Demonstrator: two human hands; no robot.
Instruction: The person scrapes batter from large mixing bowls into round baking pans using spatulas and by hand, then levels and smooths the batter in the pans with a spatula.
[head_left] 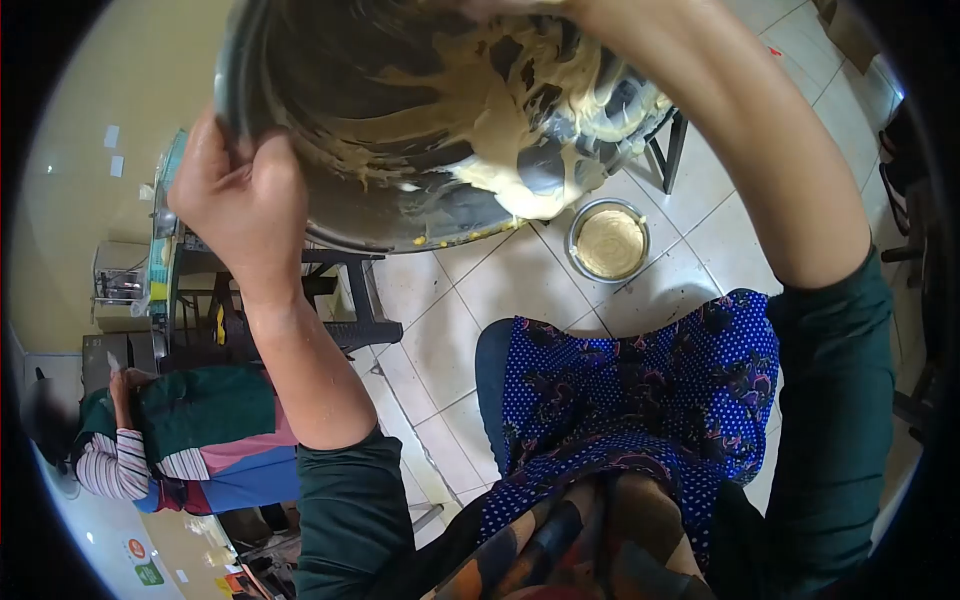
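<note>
The left hand (240, 195) clenches the tilted bowl (350, 243), the small bowl (574, 256) lower and rightward; the right hand's (510, 6) hold, cropped, I cannot tell.

Large metal bowl (345, 205), tilted, pale mixture (515, 190) smeared inside; left hand (240, 190), grip clenched on its rim. Right hand (530, 5), largely cut off above. Small round pan (571, 245), mixture-filled, lower down. Person (205, 420), striped sleeve (120, 465), far left.

PLACE: you're in what looks like a bakery-type kitchen | FOOD: your big metal bowl (237, 70) smeared with batter (525, 195), a round tin (572, 245) of similar mix below | ROOM: tiled floor (455, 345), second person (205, 420) at your left
</note>
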